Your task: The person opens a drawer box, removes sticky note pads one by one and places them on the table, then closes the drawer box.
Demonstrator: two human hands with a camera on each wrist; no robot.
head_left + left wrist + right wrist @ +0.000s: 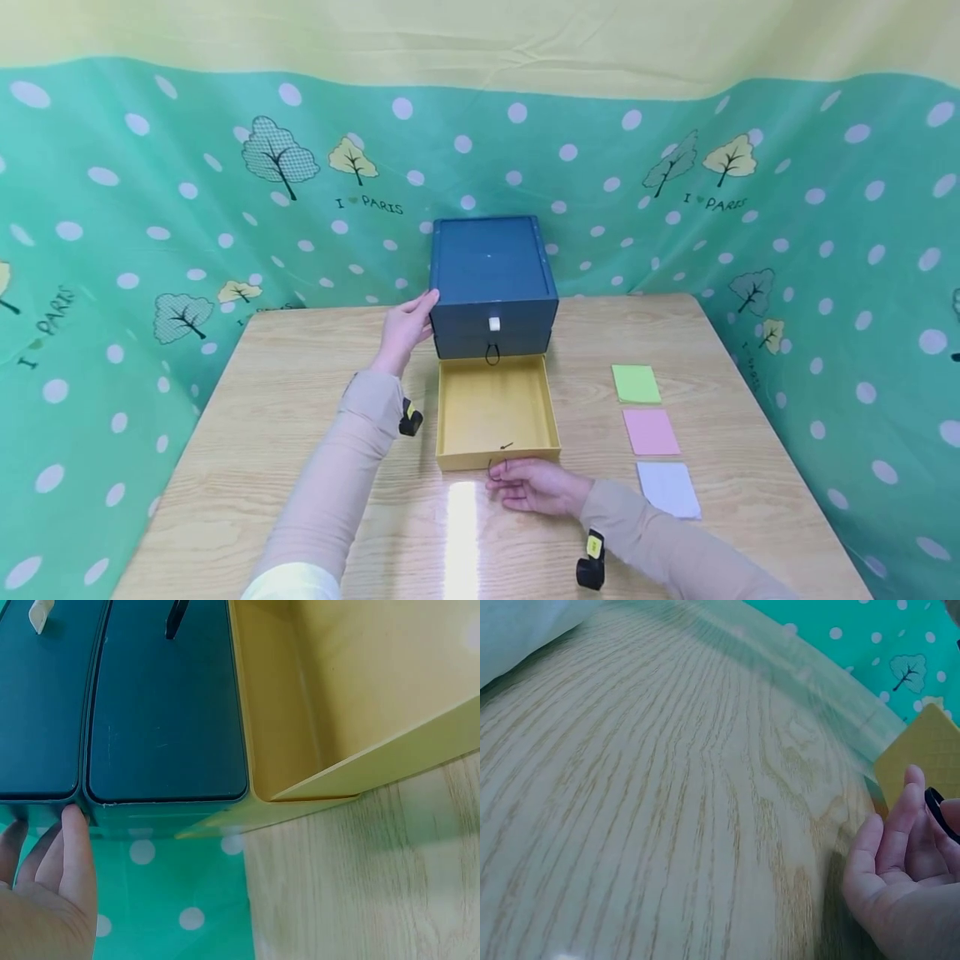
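Observation:
A blue drawer box (489, 267) stands at the back of the table, with a yellow drawer (495, 404) pulled out at its bottom. In the head view my left hand (405, 329) lies against the box's left side near the front top corner. Its fingertips (73, 825) touch that side in the left wrist view, the fingers fairly straight. At the drawer's front my right hand (536, 486) holds a thin black loop pull (934, 810) between thumb and fingers. The drawer has nothing in it. Above it, the blue fronts bear a white tab (494, 323) and another black loop (492, 355).
Right of the drawer, green (636, 384), pink (651, 432) and pale blue (669, 489) square paper pads lie in a column on the wooden table (300, 400). A green dotted curtain (360, 250) hangs behind and on both sides.

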